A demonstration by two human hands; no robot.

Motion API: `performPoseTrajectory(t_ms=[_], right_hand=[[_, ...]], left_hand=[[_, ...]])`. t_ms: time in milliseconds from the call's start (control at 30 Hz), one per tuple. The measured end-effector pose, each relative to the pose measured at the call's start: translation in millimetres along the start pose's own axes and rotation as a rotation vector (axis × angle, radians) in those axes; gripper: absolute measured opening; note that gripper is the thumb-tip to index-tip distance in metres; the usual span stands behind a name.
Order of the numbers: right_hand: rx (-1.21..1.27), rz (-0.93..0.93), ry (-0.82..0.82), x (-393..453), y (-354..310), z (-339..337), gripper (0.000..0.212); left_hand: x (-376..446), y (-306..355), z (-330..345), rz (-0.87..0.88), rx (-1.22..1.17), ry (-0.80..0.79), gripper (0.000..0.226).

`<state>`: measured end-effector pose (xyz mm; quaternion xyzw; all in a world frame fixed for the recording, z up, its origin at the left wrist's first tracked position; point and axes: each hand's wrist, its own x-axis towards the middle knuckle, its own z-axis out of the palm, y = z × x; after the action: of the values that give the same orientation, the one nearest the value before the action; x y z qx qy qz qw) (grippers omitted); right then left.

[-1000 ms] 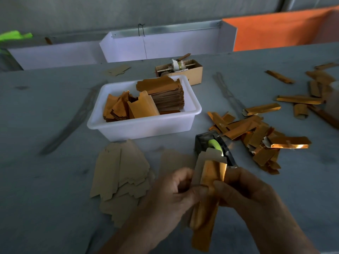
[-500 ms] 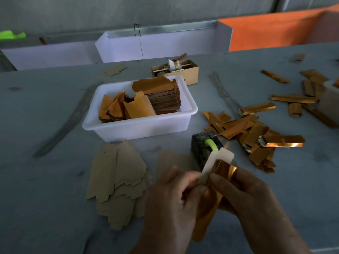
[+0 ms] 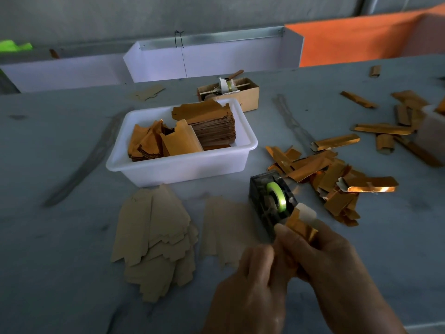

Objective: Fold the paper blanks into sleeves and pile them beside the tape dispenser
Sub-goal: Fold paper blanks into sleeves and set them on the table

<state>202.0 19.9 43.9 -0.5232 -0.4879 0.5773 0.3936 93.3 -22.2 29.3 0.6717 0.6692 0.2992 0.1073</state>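
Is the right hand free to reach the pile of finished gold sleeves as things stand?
Probably not empty-handed: the right hand grips the gold sleeve being folded, with the left hand close against it. But nothing blocks the way to the pile of finished sleeves, just beyond the tape dispenser.

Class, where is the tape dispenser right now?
The tape dispenser stands centre-right on the table, between the white tub and the hands, with the pile of folded sleeves to its right.

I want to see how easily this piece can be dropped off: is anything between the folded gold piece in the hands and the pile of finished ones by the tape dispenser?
Nothing visible blocks it. The folded piece sits just behind the tape dispenser; the pile lies to its right across bare table.
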Motion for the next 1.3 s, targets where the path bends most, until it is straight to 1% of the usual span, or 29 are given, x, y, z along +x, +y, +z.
performPoseTrajectory(t_ms=[33,100,133,167,200,267,300,367,467,500,567,600,667,700,733,767,833,867,900,1000,1100,1200,1300], right_hand=[[-0.017,-0.035,0.009,0.0,-0.7,-1.5,0.018],[0.000,-0.069,0.021,0.1,-3.3,-4.0,0.011],[0.068,-0.054,0.017,0.4,-4.5,-3.9,0.010],[0.142,-0.022,0.008,0.5,-6.7,-3.3,0.011],[0.194,-0.003,0.003,1.3,-6.5,-1.3,0.017],[0.197,0.000,-0.008,1.3,-8.0,0.9,0.024],[0.168,0.001,-0.014,1.0,-8.9,1.2,0.027],[0.113,0.004,-0.021,0.0,-11.2,-1.0,0.030],[0.068,0.028,0.006,2.8,-13.9,-6.8,0.035],[0.048,0.036,0.017,5.2,-14.7,-8.7,0.037],[0.028,0.036,0.023,11.6,-15.1,-13.0,0.042],[0.023,0.038,0.009,14.9,-15.4,-15.1,0.044],[-0.006,0.059,-0.048,19.3,-17.3,-20.6,0.051],[-0.028,0.050,-0.084,20.0,-19.1,-24.2,0.048],[-0.062,0.011,-0.101,21.0,-20.6,-29.3,0.046],[-0.094,-0.052,-0.082,22.4,-22.1,-36.2,0.044],[-0.126,-0.130,0.071,27.7,-21.2,-54.1,0.035],[-0.154,-0.130,0.140,30.1,-19.1,-62.4,0.027],[-0.197,-0.103,0.167,31.7,-17.0,-67.4,0.019],[-0.336,0.013,0.101,32.6,-6.1,-68.5,0.013],[-0.390,0.059,0.025,32.2,0.6,-59.0,0.014],[-0.401,0.070,-0.030,33.6,5.6,-53.0,0.014],[-0.422,0.077,-0.045,36.1,8.1,-50.8,0.010]], left_hand=[[-0.5,-2.3,-0.6,0.052,-0.062,0.051,0.023],[2.9,-8.3,-5.7,0.127,-0.169,0.107,0.017],[5.6,-12.7,-9.9,0.083,-0.243,0.148,0.015],[9.2,-15.1,-13.8,-0.025,-0.358,0.143,0.015],[12.2,-16.6,-16.1,-0.142,-0.472,0.092,0.016],[16.3,-15.1,-21.5,-0.346,-0.706,-0.128,0.011],[17.3,-15.5,-23.4,-0.381,-0.738,-0.201,0.010],[18.4,-19.2,-26.4,-0.340,-0.702,-0.262,0.011],[21.1,-20.1,-29.3,-0.290,-0.785,-0.427,0.015],[22.5,-19.0,-29.1,-0.301,-0.827,-0.465,0.014],[25.5,-16.2,-27.3,-0.361,-0.925,-0.475,0.004],[26.7,-15.5,-25.7,-0.407,-0.992,-0.479,0.005],[27.9,-15.8,-23.3,-0.491,-1.151,-0.493,0.014],[28.6,-16.1,-22.9,-0.516,-1.184,-0.483,0.017],[29.2,-16.5,-23.8,-0.528,-1.186,-0.453,0.016],[29.8,-17.9,-24.2,-0.540,-1.168,-0.401,0.014],[30.6,-23.5,-23.8,-0.547,-1.079,-0.271,0.009],[30.7,-27.6,-23.3,-0.541,-1.020,-0.222,0.012],[30.5,-31.0,-22.9,-0.540,-0.980,-0.191,0.016],[29.5,-31.6,-20.5,-0.555,-0.934,-0.185,0.016],[27.7,-24.7,-14.0,-0.558,-0.934,-0.197,0.014],[25.5,-15.4,-6.2,-0.617,-1.002,-0.222,0.016],[24.2,-7.6,-2.3,-0.691,-1.127,-0.247,0.018]])
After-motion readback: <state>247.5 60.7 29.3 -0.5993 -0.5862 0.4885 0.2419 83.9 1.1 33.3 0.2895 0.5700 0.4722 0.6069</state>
